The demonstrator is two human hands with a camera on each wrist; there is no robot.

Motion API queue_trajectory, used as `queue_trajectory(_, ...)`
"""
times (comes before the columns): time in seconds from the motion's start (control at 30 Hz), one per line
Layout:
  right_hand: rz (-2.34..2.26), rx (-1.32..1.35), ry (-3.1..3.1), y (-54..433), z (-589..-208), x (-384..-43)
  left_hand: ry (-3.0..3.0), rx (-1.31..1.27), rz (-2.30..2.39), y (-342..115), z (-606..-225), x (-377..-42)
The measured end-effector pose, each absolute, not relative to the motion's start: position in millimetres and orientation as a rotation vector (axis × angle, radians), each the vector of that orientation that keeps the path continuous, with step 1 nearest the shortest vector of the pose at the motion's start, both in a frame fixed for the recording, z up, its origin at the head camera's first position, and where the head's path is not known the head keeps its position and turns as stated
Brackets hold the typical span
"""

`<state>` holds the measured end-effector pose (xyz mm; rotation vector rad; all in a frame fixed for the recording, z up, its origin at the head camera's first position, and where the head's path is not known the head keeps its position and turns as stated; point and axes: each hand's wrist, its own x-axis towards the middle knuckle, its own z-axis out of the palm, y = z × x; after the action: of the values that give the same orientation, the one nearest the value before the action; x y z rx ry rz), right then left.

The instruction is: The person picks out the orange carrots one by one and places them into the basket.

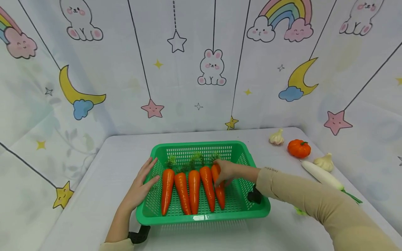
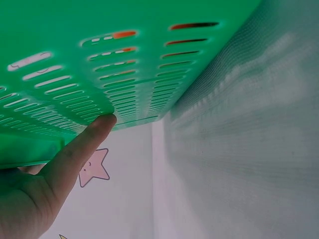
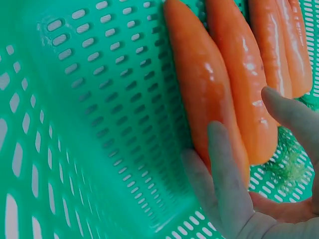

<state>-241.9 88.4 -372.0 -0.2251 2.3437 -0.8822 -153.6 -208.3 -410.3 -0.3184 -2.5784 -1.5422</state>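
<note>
A green plastic basket (image 1: 204, 217) stands on the table with several orange carrots (image 1: 194, 188) side by side, green tops toward its far wall. My left hand (image 1: 141, 186) rests on the basket's left rim, fingers fairly straight; in the left wrist view one finger (image 2: 82, 149) touches the outer wall. Inside the basket, my right hand (image 1: 226, 171) is at the thick end of the rightmost carrot (image 1: 221, 195). The right wrist view shows its fingers (image 3: 227, 167) at that carrot (image 3: 204, 84), loosely extended, with the thumb apart near the neighbouring carrot (image 3: 244, 74).
On the table's right side lie a garlic bulb (image 1: 276, 137), a small orange pumpkin (image 1: 299, 149), another garlic bulb (image 1: 324, 162) and a white radish (image 1: 323, 175). Something light green (image 1: 300, 211) shows partly below the right sleeve. A patterned cloth (image 1: 188, 76) hangs behind.
</note>
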Motion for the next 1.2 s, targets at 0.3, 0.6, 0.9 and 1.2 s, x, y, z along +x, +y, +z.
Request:
queue_trajectory(0.3,-0.930,-0.224,2.268,98.6,-360.3,-243.0,-2.573,-0.321,-1.535,-209.1,-411.0,-153.8)
queue_trajectory(0.6,-1.014,-0.377,2.225,118.0,-333.5,-238.8,-2.579,-0.317,-1.511,-211.2,-412.7,-154.5)
queue_trajectory(0.9,-1.091,-0.548,2.235,144.5,-312.7,-228.4,-2.578,-0.313,-1.523,-212.3,-415.1,-155.5)
queue_trajectory(1.2,-1.136,-0.694,2.344,184.4,-306.0,-214.1,-2.579,-0.317,-1.525,-210.1,-413.7,-155.5)
